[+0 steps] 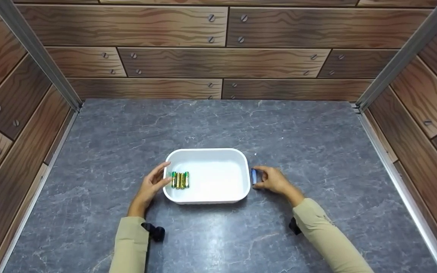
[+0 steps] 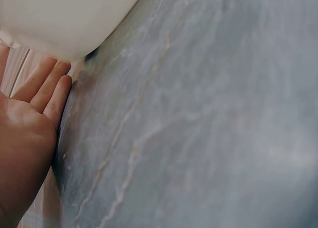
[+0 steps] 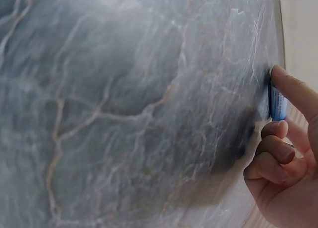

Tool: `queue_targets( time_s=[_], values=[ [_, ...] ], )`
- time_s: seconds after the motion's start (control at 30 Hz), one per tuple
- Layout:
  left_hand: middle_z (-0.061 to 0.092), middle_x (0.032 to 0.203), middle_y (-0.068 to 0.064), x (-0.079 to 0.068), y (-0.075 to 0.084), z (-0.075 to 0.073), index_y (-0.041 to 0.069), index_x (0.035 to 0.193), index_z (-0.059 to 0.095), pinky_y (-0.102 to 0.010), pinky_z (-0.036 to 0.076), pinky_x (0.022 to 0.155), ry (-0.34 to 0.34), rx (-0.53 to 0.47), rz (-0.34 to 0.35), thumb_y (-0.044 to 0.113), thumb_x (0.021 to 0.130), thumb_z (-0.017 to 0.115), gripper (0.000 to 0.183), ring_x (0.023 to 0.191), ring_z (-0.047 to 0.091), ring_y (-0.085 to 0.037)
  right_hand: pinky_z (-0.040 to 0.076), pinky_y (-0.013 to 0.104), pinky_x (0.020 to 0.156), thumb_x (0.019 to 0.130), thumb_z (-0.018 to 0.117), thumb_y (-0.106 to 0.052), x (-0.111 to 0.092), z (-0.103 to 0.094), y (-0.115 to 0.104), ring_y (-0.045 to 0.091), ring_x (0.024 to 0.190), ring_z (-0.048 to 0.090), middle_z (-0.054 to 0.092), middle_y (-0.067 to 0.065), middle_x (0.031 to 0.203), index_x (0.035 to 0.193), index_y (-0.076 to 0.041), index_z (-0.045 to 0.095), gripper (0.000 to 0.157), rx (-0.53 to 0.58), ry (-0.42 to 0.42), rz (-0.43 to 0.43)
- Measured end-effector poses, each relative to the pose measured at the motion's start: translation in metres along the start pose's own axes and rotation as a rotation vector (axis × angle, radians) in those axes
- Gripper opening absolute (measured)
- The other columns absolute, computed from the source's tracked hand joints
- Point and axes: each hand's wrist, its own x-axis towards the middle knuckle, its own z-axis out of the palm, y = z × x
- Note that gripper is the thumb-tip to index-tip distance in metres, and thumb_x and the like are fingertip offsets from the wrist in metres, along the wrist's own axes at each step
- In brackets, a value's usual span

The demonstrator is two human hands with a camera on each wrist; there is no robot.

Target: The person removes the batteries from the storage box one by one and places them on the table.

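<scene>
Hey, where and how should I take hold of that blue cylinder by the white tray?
Probably by the ends of the blue cylinder, from the right, as the right hand pinches it: it runs lengthwise alongside the white tray, whose wall crowds its left side.

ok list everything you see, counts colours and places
tabletop: 1, veined grey, in foreground
wood-look walls: 3, brown, back and sides
metal posts: 2, grey, rear corners
tub: 1, white, on the tabletop
batteries: 4, green and gold, inside tub's left end
held battery: at least 1, blue, beside tub's right end
wrist devices: 2, black, one per wrist
sleeves: 2, beige, forearms
left hand: 1, bare, at tub's left rim
right hand: 1, bare, pinching the held battery
</scene>
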Motion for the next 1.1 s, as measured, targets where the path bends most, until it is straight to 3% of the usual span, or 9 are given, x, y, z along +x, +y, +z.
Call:
queue_targets(
  time_s=[0.4, 0.77, 1.1],
  values=[
    [0.041, 0.151, -0.023, 0.0, 0.0, 0.0, 0.0, 0.143, 0.042, -0.01, 0.041, 0.098, 0.005, 0.0, -0.013, 0.002, 0.089, 0.063, 0.058, 0.142, 0.038, -0.037, 0.034, 0.019, 0.052, 0.07, 0.084, -0.012, -0.001, -0.003, -0.005, 0.008, 0.055, 0.042, 0.047, -0.004, 0.063, 0.13, 0.0, 0.056, 0.068, 0.016, -0.021, 0.037],
    [0.043, 0.149, -0.023, -0.001, 0.001, 0.001, 0.0, 0.143, 0.043, -0.01, 0.041, 0.098, 0.016, -0.014, -0.01, 0.0, 0.089, 0.063, 0.058, 0.14, 0.041, -0.037, 0.035, 0.02, 0.053, 0.078, 0.079, -0.014, -0.001, -0.014, -0.024, 0.008, 0.055, 0.042, 0.049, -0.003, 0.064, 0.13, 0.001, 0.056, 0.058, -0.014, -0.015, 0.004],
    [0.042, 0.15, -0.024, -0.001, 0.0, 0.002, -0.001, 0.143, 0.042, -0.009, 0.04, 0.098, 0.005, 0.006, -0.002, 0.002, 0.089, 0.063, 0.057, 0.14, 0.04, -0.037, 0.035, 0.021, 0.052, 0.085, 0.071, -0.009, -0.004, -0.023, -0.05, 0.009, 0.055, 0.042, 0.056, 0.006, 0.067, 0.116, 0.003, 0.062, 0.034, -0.038, 0.006, -0.079]
  ],
)
